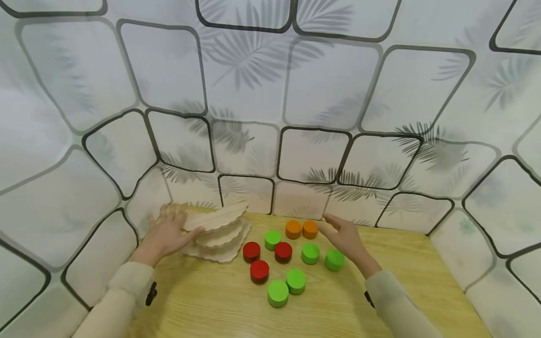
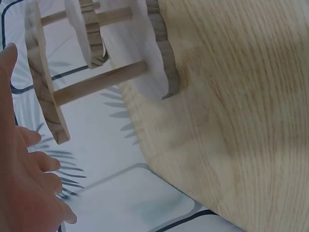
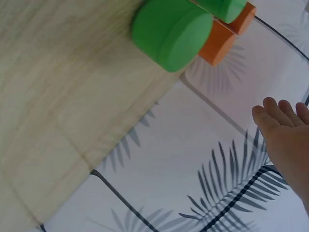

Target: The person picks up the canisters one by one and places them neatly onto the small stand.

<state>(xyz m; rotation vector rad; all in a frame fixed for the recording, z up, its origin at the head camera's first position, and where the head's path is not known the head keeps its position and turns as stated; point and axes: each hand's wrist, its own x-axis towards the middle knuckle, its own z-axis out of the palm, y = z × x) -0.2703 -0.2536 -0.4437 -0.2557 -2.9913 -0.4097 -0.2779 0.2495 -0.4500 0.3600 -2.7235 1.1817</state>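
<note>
My left hand (image 1: 166,235) is spread beside a tiered wooden stand (image 1: 216,221) at the table's back left. Its thumb overlaps the edge of the top tier in the head view. Scalloped boards joined by round dowels (image 2: 104,82) make up the stand, as the left wrist view shows. My right hand (image 1: 347,241), its fingers extended and holding nothing, hovers at the back right. Nearest to it are two orange round blocks (image 1: 310,229) and a green round block (image 1: 335,259). In the right wrist view the fingers (image 3: 282,116) are apart from the green block (image 3: 171,34).
Three red round blocks (image 1: 259,272) and several more green ones (image 1: 278,293) lie spread over the middle of the wooden table (image 1: 211,300). Patterned white walls (image 1: 245,150) enclose the table at the back and both sides.
</note>
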